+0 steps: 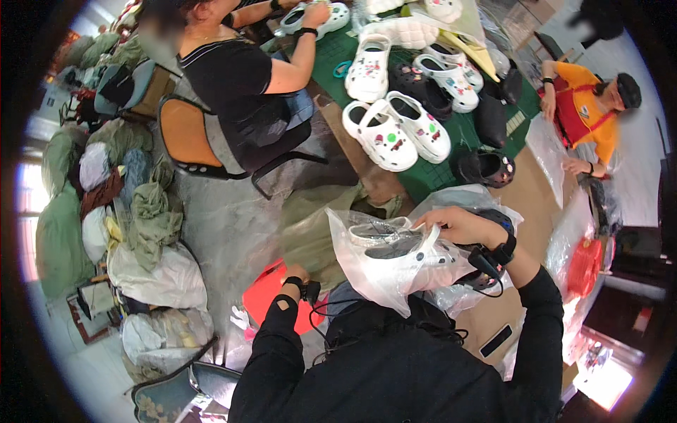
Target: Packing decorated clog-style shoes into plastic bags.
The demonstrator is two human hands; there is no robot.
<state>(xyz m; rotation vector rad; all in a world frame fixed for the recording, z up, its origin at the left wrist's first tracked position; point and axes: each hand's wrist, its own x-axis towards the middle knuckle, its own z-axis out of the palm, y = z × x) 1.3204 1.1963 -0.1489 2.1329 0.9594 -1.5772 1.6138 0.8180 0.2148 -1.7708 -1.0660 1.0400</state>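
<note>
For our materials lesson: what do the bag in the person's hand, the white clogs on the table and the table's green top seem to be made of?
Bag: thin clear plastic film, glossy, crinkled, see-through.
White clogs: likely moulded foam or rubbery plastic, matte, thick-soled.
Green top: probably a cutting mat, flat, matte; not certain.

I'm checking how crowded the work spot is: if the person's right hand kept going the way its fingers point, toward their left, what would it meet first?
The right hand already grips the clear plastic bag holding white clogs. Beyond the bag, the olive-green cloth heap probably comes next, though depth is unclear.
</note>
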